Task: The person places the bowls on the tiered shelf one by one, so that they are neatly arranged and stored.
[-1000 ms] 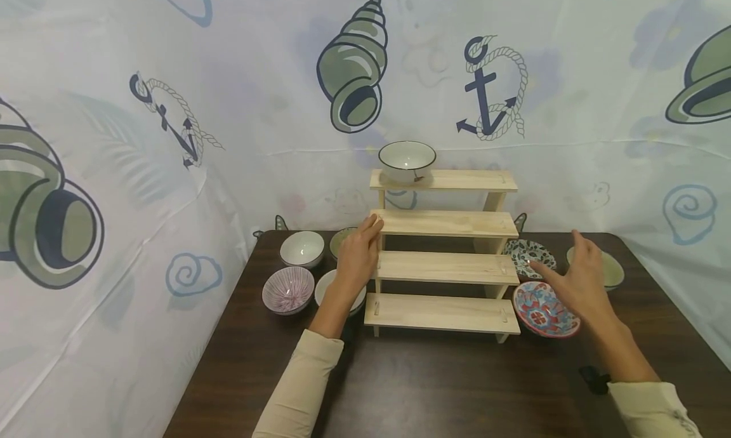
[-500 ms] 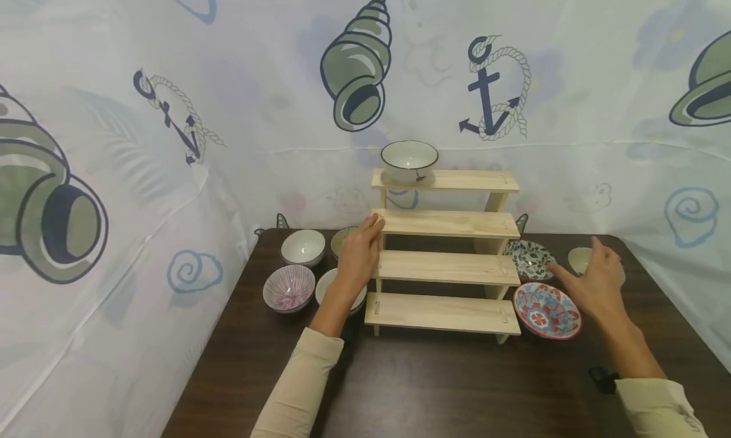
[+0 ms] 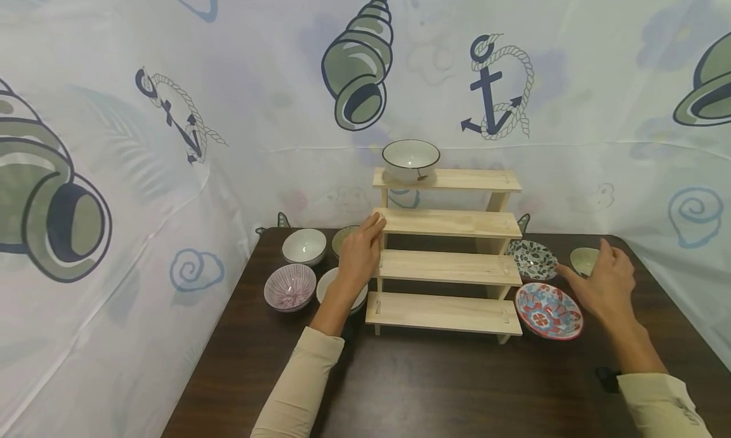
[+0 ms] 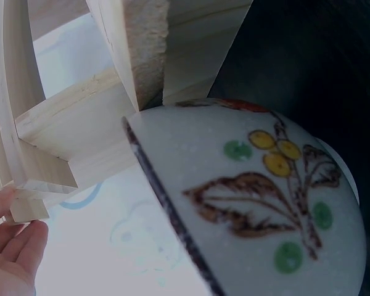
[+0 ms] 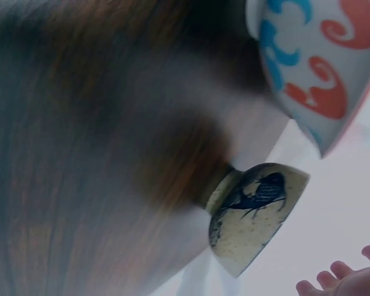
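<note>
My left hand [image 3: 361,251] pinches the left end of the second-highest board of a stepped wooden display stand [image 3: 448,266]; thumb and fingertips meet the wood in the left wrist view. Beneath that forearm is a white bowl [image 3: 327,291], its side painted with leaves and yellow berries. At the right, my right hand [image 3: 610,285] hovers with fingers spread, holding nothing. It partly covers a pale green bowl [image 3: 581,259], which shows a dark bird motif in the right wrist view. Closer in stands a red-and-blue patterned bowl [image 3: 548,311], with a dark floral dish [image 3: 532,259] behind it.
On the stand's top board sits a white dark-rimmed bowl [image 3: 411,155]. Left of the stand are a plain white bowl [image 3: 304,246], a purple-striped bowl [image 3: 289,288] and a partly hidden green bowl [image 3: 342,238]. A printed cloth [image 3: 274,76] hangs behind the dark table [image 3: 428,381].
My right hand has moved rightward and slightly down, uncovering the red-and-blue bowl and part of the pale green bowl. My left hand keeps its place on the stand.
</note>
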Demonstrator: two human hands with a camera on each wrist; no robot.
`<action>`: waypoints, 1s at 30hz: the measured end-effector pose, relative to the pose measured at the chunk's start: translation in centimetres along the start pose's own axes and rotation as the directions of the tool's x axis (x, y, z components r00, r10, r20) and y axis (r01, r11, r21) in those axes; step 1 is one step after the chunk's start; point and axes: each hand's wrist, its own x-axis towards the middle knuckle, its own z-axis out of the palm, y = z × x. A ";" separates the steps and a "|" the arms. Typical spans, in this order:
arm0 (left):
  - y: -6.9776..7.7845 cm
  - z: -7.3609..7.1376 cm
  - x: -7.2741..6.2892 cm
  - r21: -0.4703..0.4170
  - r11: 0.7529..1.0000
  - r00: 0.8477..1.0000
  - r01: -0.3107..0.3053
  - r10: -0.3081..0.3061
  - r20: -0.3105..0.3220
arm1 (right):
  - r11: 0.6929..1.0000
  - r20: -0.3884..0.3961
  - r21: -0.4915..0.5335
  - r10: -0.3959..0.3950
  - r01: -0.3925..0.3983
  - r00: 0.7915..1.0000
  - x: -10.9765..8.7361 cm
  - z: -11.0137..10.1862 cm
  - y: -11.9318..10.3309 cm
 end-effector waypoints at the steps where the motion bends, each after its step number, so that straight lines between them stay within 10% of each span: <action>1: 0.0 0.0 0.0 0.001 1.000 1.000 0.000 0.000 0.001 | 1.000 0.001 -0.003 0.002 -0.002 1.000 0.1 0.0 0.2; 30: -0.7 0.6 0.0 -0.018 1.000 0.999 0.023 -0.022 0.035 | 0.996 0.047 -0.013 0.094 -0.094 0.994 0.5 0.5 5.7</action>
